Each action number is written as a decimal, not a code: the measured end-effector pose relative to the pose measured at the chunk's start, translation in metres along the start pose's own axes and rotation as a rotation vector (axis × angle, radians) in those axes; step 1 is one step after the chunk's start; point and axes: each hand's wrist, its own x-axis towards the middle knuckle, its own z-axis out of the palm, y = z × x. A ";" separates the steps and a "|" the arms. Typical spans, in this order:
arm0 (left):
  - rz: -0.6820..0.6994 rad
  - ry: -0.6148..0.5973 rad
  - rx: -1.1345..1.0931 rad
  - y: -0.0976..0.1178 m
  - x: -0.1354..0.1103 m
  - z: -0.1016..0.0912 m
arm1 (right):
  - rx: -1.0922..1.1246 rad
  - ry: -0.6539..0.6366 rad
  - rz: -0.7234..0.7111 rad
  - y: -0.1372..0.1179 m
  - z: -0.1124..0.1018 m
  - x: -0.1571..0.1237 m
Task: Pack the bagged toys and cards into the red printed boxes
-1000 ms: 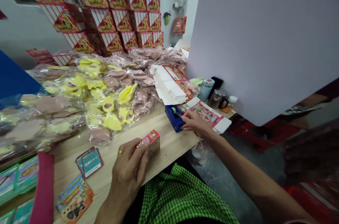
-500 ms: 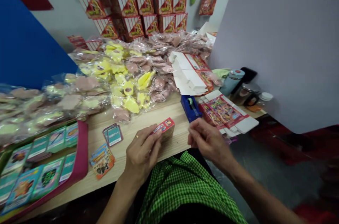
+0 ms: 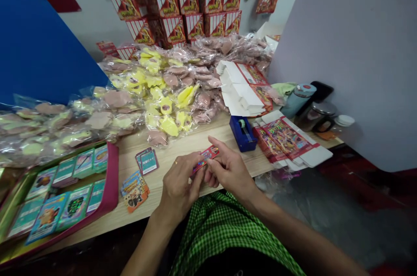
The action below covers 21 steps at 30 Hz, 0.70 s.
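Centrally, a small red printed card box [image 3: 206, 157] sits tilted between both hands, above the front edge of the pale wooden worktop [image 3: 185, 142]. Left hand [image 3: 180, 184]: fingers curled, closed around the box's lower end. Right hand [image 3: 230, 172]: partly closed, fingertips pinching the box's upper end, forefinger extended. Just beyond: blue tape dispenser [image 3: 243, 134]. Right edge: flat red-and-white printed carton blank [image 3: 286, 139]. Left: teal card stack [image 3: 147, 161], orange card stack [image 3: 134, 191], magenta-rimmed card tray [image 3: 114, 176]. Back edge: clear bags of yellow and pink toys [image 3: 169, 98].
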 end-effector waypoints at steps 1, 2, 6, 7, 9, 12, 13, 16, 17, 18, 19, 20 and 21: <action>0.006 -0.026 -0.012 -0.001 0.001 -0.001 | 0.004 0.006 0.001 0.001 0.000 0.001; 0.001 -0.048 -0.033 -0.001 0.003 -0.003 | 0.016 0.007 -0.003 0.002 0.001 0.001; -0.126 -0.145 -0.216 -0.001 0.014 -0.011 | 0.095 0.000 -0.043 0.007 0.001 -0.003; -0.179 -0.190 -0.270 -0.001 0.019 -0.013 | 0.105 0.008 -0.058 0.009 0.001 -0.004; -0.295 -0.270 -0.332 -0.002 0.029 -0.017 | 0.097 0.032 -0.081 0.013 0.003 -0.006; -0.430 -0.362 -0.331 -0.005 0.043 -0.018 | 0.067 0.070 -0.087 0.018 0.005 -0.007; -0.454 -0.396 -0.337 -0.006 0.047 -0.018 | 0.063 0.077 -0.084 0.019 0.006 -0.007; -0.457 -0.498 -0.351 -0.005 0.054 -0.016 | 0.070 0.080 -0.063 0.018 0.007 -0.007; -0.442 -0.505 -0.338 -0.003 0.055 -0.016 | 0.072 0.072 -0.047 0.016 0.006 -0.007; -0.422 -0.498 -0.320 -0.002 0.056 -0.016 | 0.071 0.060 -0.023 0.015 0.005 -0.008; -0.407 -0.472 -0.297 -0.001 0.055 -0.016 | 0.067 0.049 0.008 0.013 0.003 -0.009; -0.403 -0.425 -0.270 -0.001 0.054 -0.017 | 0.060 0.041 0.042 0.011 0.000 -0.009; -0.418 -0.362 -0.242 -0.003 0.052 -0.017 | 0.054 0.040 0.077 0.010 -0.004 -0.010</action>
